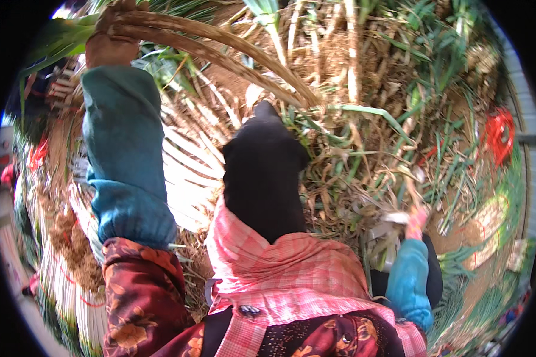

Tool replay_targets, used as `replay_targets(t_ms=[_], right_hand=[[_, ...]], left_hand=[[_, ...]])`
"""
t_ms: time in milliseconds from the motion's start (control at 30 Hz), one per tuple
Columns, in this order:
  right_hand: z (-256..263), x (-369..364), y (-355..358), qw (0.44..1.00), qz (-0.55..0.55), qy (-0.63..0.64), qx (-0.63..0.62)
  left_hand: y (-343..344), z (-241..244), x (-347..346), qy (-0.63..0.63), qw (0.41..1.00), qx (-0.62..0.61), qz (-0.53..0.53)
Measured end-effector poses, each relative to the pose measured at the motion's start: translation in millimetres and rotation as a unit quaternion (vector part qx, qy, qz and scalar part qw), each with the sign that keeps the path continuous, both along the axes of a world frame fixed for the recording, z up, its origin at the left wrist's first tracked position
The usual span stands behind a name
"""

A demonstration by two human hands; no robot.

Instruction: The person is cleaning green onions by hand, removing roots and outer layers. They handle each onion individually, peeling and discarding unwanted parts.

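My left hand (112,40), with a blue-green sleeve cover below it, is closed around long green onions (214,38) at the upper left. Their green leaves stick out to the left, and their soil-stained stalks arch right and down towards the middle. At the lower right, my right hand (415,219) is small and blurred beside dry stripped leaves (395,218); whether it grips them I cannot tell. White-stemmed green onions (185,174) lie between my left sleeve and my dark-clad leg.
Peeled leaves (335,178) and soil cover the ground ahead. More unpeeled green onions (353,53) lie at the top. Red twine (500,136) sits at the right. Tied bundles of green onions (64,308) stand at the lower left, others (491,227) at the right.
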State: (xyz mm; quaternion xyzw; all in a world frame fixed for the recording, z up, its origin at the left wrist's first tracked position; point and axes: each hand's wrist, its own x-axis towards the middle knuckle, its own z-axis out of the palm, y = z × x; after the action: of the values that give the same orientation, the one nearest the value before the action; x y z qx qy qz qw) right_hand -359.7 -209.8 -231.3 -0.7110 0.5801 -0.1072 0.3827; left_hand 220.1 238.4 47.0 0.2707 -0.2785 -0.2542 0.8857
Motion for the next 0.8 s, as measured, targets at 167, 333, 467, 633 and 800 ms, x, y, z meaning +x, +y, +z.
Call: replay_targets(t_ms=[167, 333, 467, 633, 800], right_hand=[[3.4, -53.7, 14.5, 0.97, -0.123, -0.143, 0.153], [22.9, 7.9, 43.5, 0.993, 0.011, 0.043, 0.109], [38.3, 41.0, 61.9, 0.986, 0.12, 0.111, 0.035], [79.8, 66.0, 65.7, 0.977, 0.179, -0.015, 0.119], [92.4, 90.2, 28.2, 0.997, 0.049, -0.035, 0.039]], left_hand=[[82.4, -38.3, 38.2, 0.159, 0.849, 0.265, 0.428], [120.8, -101.2, 23.9, 0.35, 0.751, 0.336, 0.448], [83.2, -157.4, 15.6, 0.44, 0.713, 0.375, 0.398], [61.8, -132.3, 21.7, 0.156, 0.896, 0.333, 0.247], [-83.6, -52.6, -24.5, -0.002, 0.986, 0.159, -0.048]])
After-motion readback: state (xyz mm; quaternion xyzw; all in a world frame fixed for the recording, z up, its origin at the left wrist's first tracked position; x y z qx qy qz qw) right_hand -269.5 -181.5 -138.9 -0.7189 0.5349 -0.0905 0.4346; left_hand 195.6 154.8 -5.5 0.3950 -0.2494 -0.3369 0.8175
